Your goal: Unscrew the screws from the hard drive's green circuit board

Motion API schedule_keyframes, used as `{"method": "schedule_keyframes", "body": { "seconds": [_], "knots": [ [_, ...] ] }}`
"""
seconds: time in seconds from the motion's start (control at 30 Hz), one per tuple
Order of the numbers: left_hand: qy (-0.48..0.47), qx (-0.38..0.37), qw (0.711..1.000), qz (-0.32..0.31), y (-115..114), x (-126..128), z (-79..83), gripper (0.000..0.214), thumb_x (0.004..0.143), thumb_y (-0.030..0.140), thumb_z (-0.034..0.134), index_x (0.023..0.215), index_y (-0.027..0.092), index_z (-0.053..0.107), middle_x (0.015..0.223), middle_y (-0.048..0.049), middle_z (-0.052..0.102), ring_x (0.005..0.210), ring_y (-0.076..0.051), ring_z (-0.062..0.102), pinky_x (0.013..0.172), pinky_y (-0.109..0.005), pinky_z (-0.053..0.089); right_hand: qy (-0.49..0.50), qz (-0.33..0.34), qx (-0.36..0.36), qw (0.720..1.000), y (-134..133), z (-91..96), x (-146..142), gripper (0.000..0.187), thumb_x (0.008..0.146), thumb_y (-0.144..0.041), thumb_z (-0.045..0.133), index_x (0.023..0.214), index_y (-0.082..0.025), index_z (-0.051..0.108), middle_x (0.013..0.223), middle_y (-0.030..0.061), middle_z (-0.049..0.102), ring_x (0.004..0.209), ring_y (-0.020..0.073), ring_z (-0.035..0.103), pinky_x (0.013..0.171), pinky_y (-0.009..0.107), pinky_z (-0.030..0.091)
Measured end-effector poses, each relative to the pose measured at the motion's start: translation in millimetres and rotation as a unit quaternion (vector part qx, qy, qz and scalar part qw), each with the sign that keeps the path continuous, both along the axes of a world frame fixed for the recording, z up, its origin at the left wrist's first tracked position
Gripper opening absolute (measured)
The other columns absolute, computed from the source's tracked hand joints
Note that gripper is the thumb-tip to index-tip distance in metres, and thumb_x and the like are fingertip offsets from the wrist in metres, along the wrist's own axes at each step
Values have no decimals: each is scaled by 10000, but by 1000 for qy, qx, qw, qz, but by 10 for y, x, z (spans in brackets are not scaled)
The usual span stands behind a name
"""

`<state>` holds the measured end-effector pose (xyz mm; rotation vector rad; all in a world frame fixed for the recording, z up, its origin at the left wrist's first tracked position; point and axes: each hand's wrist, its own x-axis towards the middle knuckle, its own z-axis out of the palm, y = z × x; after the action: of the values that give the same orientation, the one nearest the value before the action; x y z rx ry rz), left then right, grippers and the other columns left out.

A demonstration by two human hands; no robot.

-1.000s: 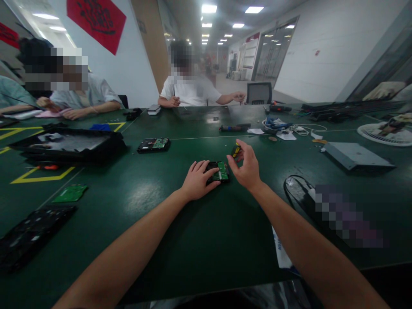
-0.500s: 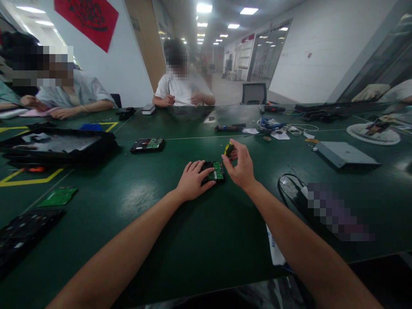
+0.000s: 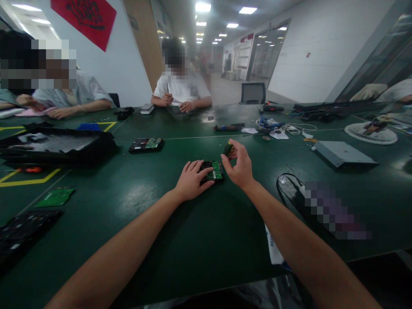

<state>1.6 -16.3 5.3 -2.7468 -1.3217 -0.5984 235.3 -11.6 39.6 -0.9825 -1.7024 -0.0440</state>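
Note:
A black hard drive with a green circuit board lies flat on the green table in front of me. My left hand grips its left end, with the fingers over the top and far side and the thumb along the near edge. Just above the drive's right end, my right hand pinches the dark green and yellow handle of a screwdriver. The handle looks tilted. Its shaft and tip cannot be made out, so whether it touches the drive is unclear.
Another hard drive lies to the left. Beyond it stands a black tray-like housing. A green circuit board and a black panel are at near left. To the right are a grey metal box and a cable. Co-workers sit across the table.
The screwdriver handle has turned in my right hand, so less yellow shows. My left hand stays on the hard drive. The co-worker opposite has lowered one hand.

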Motion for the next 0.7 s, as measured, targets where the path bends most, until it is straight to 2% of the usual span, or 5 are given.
{"method": "schedule_keyframes", "body": {
  "seconds": [0.2, 0.4, 0.57, 0.7],
  "knots": [
    [-3, -4, 1000, -1, 1, 1, 7, 560, 994, 626, 586, 1479, 349, 608, 1613, -94, 482, 1523, -365, 387, 1264, -632, 268, 7, 14, -7, 1000, 10, -11, -15, 593, 1005, -293, 568, 1565, -285, 372, 1408, 147, 601, 998, 250, 724, 863, 460, 676],
    [-6, -3, 1000, -3, -1, 4, 1, 558, 997, 623, 583, 1480, 344, 608, 1622, -93, 470, 1521, -361, 387, 1263, -629, 269, 0, 4, 9, 1000, 1, 5, -7, 602, 977, -329, 648, 1533, -314, 418, 1280, 120, 604, 935, 250, 680, 771, 463, 681],
    [3, 3, 1000, -1, 0, 2, 4, 563, 1001, 635, 569, 1478, 338, 610, 1619, -107, 473, 1526, -363, 384, 1262, -625, 273, -8, 8, 6, 1000, -3, 16, -3, 607, 997, -262, 566, 1571, -299, 372, 1374, 139, 594, 980, 258, 702, 871, 498, 664],
    [6, 0, 1000, 0, 12, -4, -9, 571, 1003, 643, 557, 1489, 347, 600, 1629, -104, 462, 1529, -366, 384, 1262, -628, 271, -1, -10, 11, 1000, -6, 20, -3, 596, 980, -303, 616, 1537, -293, 403, 1339, 133, 600, 915, 242, 694, 778, 455, 665]
  ]
}}
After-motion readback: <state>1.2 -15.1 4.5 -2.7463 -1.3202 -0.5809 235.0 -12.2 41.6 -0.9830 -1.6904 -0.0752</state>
